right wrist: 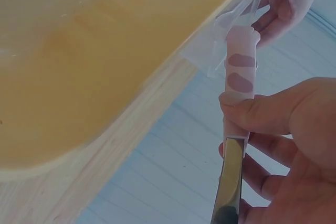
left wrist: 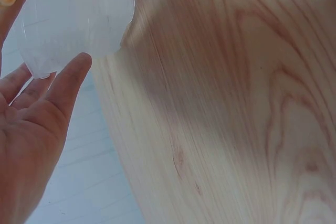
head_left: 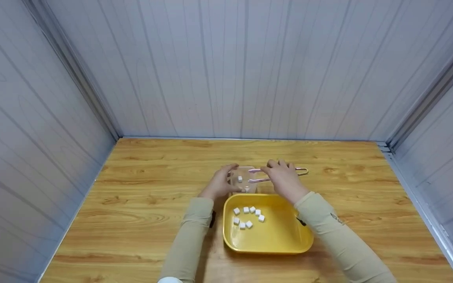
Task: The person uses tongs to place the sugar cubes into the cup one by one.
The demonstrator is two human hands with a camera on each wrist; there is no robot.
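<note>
My left hand (head_left: 219, 184) grips the side of a small clear plastic container (left wrist: 79, 22) just beyond the yellow tray. One white cube (head_left: 240, 179) shows inside it in the head view; a whitish shape near its front side is too small to tell. In my right hand (head_left: 284, 180) is a pair of pink-tipped tongs (right wrist: 239, 77) with a metal bend, pinched between thumb and fingers. The tongs' arms stand apart, their tips over the container's right side, with no cube between them. Several white cubes (head_left: 249, 224) lie in the left half of the yellow tray (head_left: 285, 237).
The tray stands between my forearms, close in front of the container. Beneath everything is a wood-grain table (head_left: 140, 220). Pale panel walls (head_left: 226, 78) rise behind it and on both sides.
</note>
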